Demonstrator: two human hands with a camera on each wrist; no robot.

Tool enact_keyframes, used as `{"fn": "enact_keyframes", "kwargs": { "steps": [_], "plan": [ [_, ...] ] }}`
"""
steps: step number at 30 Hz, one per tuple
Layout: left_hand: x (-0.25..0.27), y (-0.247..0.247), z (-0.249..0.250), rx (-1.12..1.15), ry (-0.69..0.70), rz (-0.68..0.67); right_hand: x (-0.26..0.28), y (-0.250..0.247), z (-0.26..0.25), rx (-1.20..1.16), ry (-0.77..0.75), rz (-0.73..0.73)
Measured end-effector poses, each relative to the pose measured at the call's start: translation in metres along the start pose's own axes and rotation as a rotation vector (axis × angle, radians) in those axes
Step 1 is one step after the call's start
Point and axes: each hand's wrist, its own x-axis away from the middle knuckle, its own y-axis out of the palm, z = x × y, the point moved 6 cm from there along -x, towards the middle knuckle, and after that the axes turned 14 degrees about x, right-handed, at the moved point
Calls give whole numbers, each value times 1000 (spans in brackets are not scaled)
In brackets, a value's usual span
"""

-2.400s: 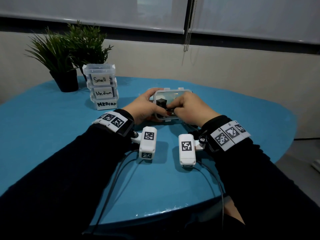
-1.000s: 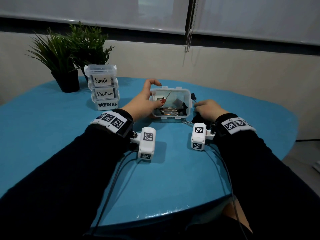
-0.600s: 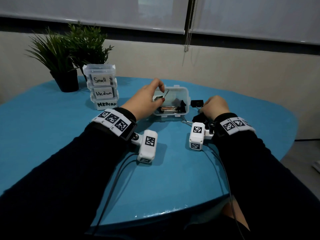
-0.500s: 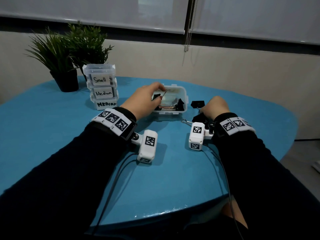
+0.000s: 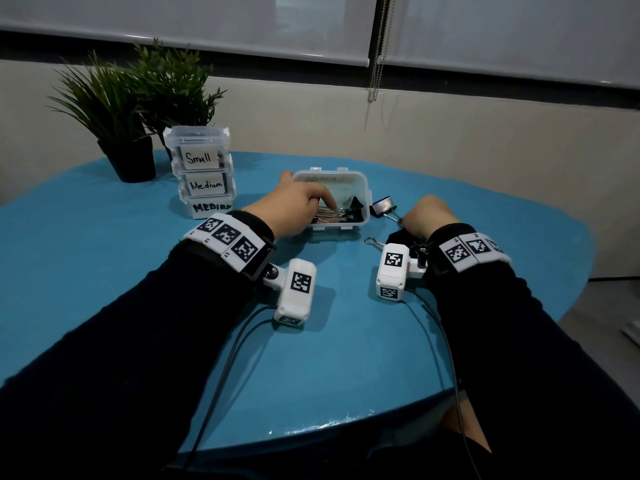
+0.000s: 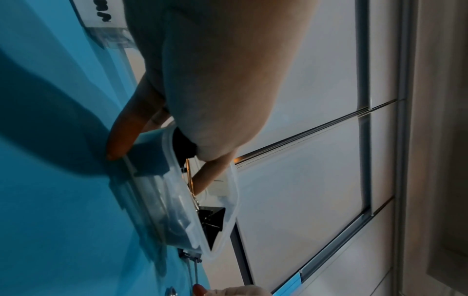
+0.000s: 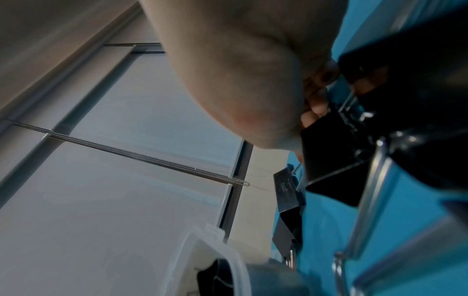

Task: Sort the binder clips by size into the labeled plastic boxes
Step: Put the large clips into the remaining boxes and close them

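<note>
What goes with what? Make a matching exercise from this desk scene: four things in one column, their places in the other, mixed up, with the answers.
Things
1. left hand
2. box labelled Small
3. potted plant
4. binder clip

Places
A. top of the stack
B. on the table, right of the open box
C. reaching into the open box
D. left of the stack

Pairs: 1-C, 2-A, 3-D, 4-B

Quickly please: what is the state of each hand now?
Left hand: fingers reach into the open plastic box; grip cannot be told.
Right hand: fingers curled on a black binder clip.
</note>
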Motion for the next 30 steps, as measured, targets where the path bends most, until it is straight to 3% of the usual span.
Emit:
{"fn": "enact_keyframes", "kwargs": {
  "steps": [6,9,13,19,24,30],
  "plan": [
    [0,0,2,21,-45,15,0,-1,-5,-16,-29,2],
    [0,1,-1,87,-51,30,-6,0,1,-229,-4,56],
    [-1,1,-1,156,-43,79,-6,-16,8,-579,-2,300],
    [-5,-6,-4,161,-13,194,19,-44,-10,-955,-300,562],
    [-5,-10,-4,149,24,234,45,-47,-39,-1141,-554,408],
    [-4,-15,-4,152,58,311,68,-45,-54,-1272,-631,185]
  ]
}}
